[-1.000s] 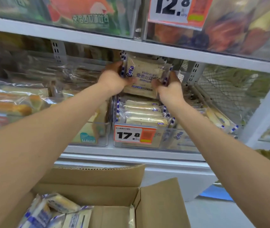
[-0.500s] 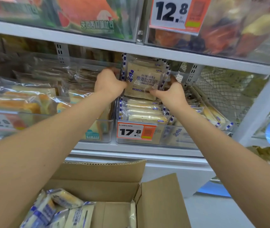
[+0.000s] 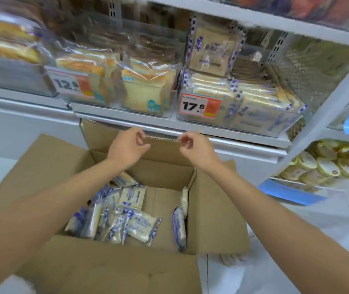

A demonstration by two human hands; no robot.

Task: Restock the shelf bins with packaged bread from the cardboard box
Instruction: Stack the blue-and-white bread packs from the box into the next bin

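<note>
An open cardboard box (image 3: 216,209) stands below me with several blue-and-white bread packets (image 3: 126,217) lying inside. Above it, the clear shelf bin (image 3: 286,124) with the 17.8 price tag holds stacked packets of the same bread, and one packet (image 3: 211,49) stands upright at its back. My left hand (image 3: 129,148) and my right hand (image 3: 194,148) hover over the far side of the box, below the shelf edge. Both have loosely curled fingers and hold nothing.
A neighbouring bin (image 3: 114,90) with a 12.8 tag holds sliced bread loaves. A metal mesh panel (image 3: 309,68) closes the shelf on the right. Lower right, another shelf holds round packaged pastries (image 3: 326,164). The box flaps (image 3: 105,270) spread toward me.
Both hands let go of the upright packet in the bin and dropped down to above the box. The view tilted downward, showing more of the box.
</note>
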